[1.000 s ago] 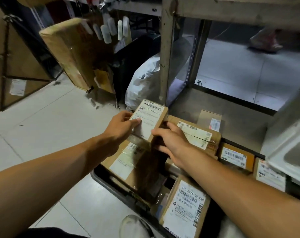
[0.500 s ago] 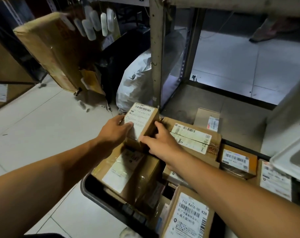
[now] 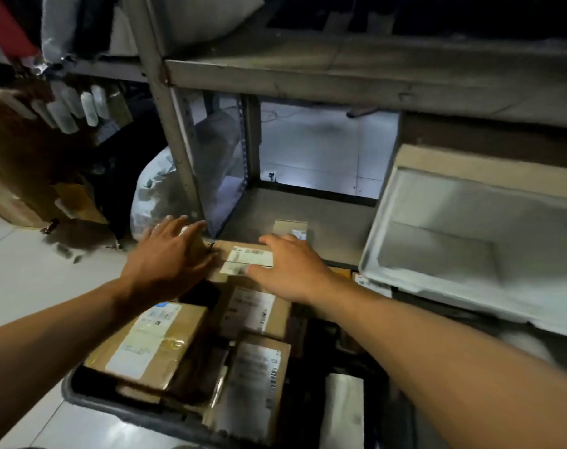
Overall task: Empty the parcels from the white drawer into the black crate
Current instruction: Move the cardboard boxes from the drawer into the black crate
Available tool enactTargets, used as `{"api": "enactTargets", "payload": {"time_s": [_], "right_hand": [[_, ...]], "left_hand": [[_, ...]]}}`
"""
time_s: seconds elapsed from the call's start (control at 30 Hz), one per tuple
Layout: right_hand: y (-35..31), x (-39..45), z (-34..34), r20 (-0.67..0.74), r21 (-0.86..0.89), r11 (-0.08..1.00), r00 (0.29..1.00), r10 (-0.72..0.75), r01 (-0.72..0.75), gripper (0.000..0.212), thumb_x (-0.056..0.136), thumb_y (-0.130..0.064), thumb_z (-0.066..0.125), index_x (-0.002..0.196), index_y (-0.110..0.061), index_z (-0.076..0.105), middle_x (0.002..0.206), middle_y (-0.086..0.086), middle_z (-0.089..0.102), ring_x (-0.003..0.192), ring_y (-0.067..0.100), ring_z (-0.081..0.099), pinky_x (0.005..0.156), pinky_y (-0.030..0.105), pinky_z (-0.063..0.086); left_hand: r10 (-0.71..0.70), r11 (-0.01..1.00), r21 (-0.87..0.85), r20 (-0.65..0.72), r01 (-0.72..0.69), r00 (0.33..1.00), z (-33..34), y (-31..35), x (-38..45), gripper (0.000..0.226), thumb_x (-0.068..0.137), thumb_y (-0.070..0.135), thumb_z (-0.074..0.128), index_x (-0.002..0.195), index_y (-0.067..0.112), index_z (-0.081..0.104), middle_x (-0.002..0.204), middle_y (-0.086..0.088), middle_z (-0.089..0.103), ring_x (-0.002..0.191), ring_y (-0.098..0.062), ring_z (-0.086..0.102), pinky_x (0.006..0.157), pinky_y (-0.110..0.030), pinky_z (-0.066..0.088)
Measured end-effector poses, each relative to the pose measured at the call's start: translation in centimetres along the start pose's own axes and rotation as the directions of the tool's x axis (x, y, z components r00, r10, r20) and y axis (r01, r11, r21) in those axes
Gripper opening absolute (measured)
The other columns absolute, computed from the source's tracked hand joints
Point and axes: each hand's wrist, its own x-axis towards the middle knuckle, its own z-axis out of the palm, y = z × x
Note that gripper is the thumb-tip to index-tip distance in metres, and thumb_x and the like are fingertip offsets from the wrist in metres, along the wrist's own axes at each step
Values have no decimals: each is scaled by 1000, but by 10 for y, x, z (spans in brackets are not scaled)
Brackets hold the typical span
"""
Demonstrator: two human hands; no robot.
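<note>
The black crate (image 3: 113, 404) stands on the floor below me, filled with several cardboard parcels with white labels. My left hand (image 3: 170, 257) lies with spread, straight fingers over a small parcel (image 3: 194, 239) at the crate's far left. My right hand (image 3: 291, 270) rests flat, fingers straight, on a brown parcel with two white labels (image 3: 248, 260). Closer to me lie a large taped parcel (image 3: 152, 338) and a labelled box (image 3: 254, 384). The white drawer (image 3: 470, 238) sits tilted at the right, and the inside that shows holds nothing.
A grey metal shelf post (image 3: 165, 124) rises just behind my left hand. A white plastic bag (image 3: 154, 189) leans left of it. A small box (image 3: 290, 228) sits on the low shelf. A big cardboard box (image 3: 16, 163) stands far left on the tiled floor.
Both hands let go of the small labelled parcel they held up; it now lies at the crate's far left. The fingers have straightened. The view tilted up, showing the white drawer.
</note>
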Motion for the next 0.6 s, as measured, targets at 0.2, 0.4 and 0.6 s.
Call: {"api": "enactTargets", "payload": {"time_s": [0.2, 0.4, 0.6], "right_hand": [[38, -30, -48, -19, -337, 941, 999, -49, 39, 57, 93, -51, 56, 142, -23, 47, 145, 10, 45, 134, 34, 38, 100, 44, 40], [78, -2, -58, -38, -311, 950, 999, 28, -38, 64, 97, -53, 52, 150, -19, 38, 147, 13, 42, 136, 34, 37, 103, 45, 41], [111, 59, -32, 0, -246, 967, 997, 72, -70, 62, 97, -52, 53, 149, -20, 40, 145, 12, 43, 134, 33, 40, 103, 46, 44]], "left_hand": [[162, 959, 211, 130, -187, 978, -12, 77, 10, 80, 91, 76, 28, 158, 32, 18, 167, -3, 13, 154, -25, 6, 123, -50, 11], [172, 903, 343, 264, -259, 949, -17, 95, 44, 83, 87, 77, 14, 157, 32, 19, 167, -4, 10, 154, -26, 5, 124, -49, 10], [211, 938, 216, 264, -271, 941, 24, 111, 107, 68, 94, 72, 27, 146, 29, 39, 155, -2, 38, 146, -25, 31, 119, -47, 29]]}}
